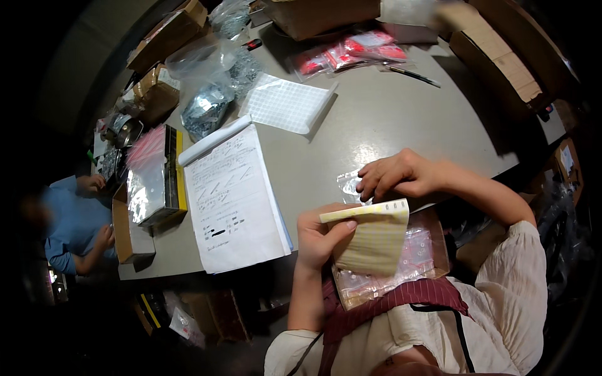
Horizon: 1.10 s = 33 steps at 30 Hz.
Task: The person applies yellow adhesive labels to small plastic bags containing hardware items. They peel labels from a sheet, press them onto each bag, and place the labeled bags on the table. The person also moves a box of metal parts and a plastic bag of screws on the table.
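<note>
Your left hand (318, 237) pinches a pale-yellow gridded paper sheet (376, 243) above an open brown cardboard box (441, 247) of clear plastic packets (419, 252); your right hand (402, 175), fingers curled, meets a small clear plastic bag (347, 183), its grip impossible to tell.

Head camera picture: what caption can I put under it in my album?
Left hand holding a yellow sheet above an open box, right hand at a clear bag.

Matt paper sheet (375, 244), glossy plastic bag (348, 185), smooth tabletop (401, 113) with faint sheen.
</note>
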Each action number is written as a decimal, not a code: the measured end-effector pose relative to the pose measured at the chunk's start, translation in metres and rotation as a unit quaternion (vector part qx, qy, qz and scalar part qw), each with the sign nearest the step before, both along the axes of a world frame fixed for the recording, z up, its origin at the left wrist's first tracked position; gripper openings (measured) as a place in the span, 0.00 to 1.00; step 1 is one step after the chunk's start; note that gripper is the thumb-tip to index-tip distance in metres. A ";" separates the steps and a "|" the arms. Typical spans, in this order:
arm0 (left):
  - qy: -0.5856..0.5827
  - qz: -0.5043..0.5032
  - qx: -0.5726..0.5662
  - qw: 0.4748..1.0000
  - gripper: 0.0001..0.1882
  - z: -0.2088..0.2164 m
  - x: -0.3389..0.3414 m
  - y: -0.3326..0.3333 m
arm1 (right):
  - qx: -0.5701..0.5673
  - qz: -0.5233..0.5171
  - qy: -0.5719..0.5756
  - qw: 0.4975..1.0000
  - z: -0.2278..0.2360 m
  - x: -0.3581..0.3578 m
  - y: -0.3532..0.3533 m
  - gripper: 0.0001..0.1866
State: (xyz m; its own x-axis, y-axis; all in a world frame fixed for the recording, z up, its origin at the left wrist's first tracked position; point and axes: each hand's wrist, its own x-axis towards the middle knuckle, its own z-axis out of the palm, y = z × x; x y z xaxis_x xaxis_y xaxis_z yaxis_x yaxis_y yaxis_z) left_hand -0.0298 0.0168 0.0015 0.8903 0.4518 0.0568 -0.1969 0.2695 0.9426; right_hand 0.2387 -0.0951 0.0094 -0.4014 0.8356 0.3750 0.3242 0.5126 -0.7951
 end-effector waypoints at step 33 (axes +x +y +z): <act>0.039 0.064 0.205 0.976 0.16 -0.016 0.006 -0.013 | -0.051 -0.260 -0.039 0.963 0.038 -0.037 -0.046 0.09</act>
